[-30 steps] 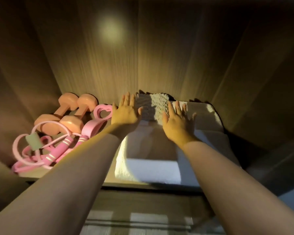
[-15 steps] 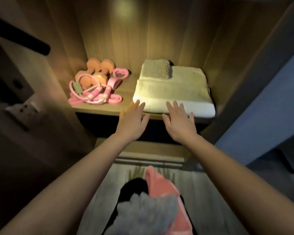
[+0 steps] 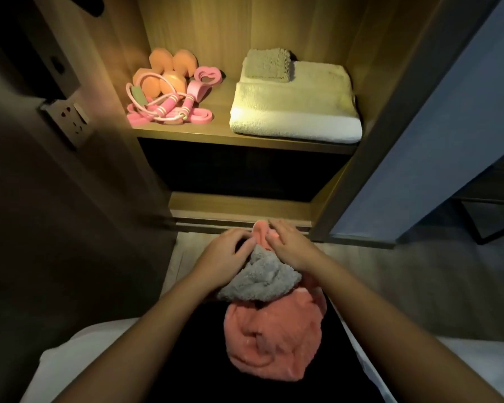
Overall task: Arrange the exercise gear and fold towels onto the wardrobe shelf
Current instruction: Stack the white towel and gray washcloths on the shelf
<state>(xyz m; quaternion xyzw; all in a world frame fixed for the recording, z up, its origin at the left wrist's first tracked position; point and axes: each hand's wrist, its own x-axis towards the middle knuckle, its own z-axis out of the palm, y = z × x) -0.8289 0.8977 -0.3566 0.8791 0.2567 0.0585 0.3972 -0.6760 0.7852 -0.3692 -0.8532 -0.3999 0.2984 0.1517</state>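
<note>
On the lit wardrobe shelf (image 3: 216,132), orange dumbbells (image 3: 169,71) and a pink skipping rope with bands (image 3: 169,112) lie at the left. A folded white towel (image 3: 297,109) lies at the right with a small folded grey-green towel (image 3: 268,66) on its back part. Low in the view, a crumpled grey towel (image 3: 259,279) sits on a crumpled salmon-pink towel (image 3: 274,335) on my lap. My left hand (image 3: 227,254) and my right hand (image 3: 291,245) have fingers curled into the far end of the grey and pink cloth.
The wardrobe's wooden side walls (image 3: 370,68) frame the shelf, with a dark compartment (image 3: 239,170) below it. A wall socket plate (image 3: 70,117) sits at the left. A blue-grey door panel (image 3: 437,141) stands at the right.
Both hands left the folded towels on the shelf and came down to the crumpled towels on my lap. The view pulled back from the shelf.
</note>
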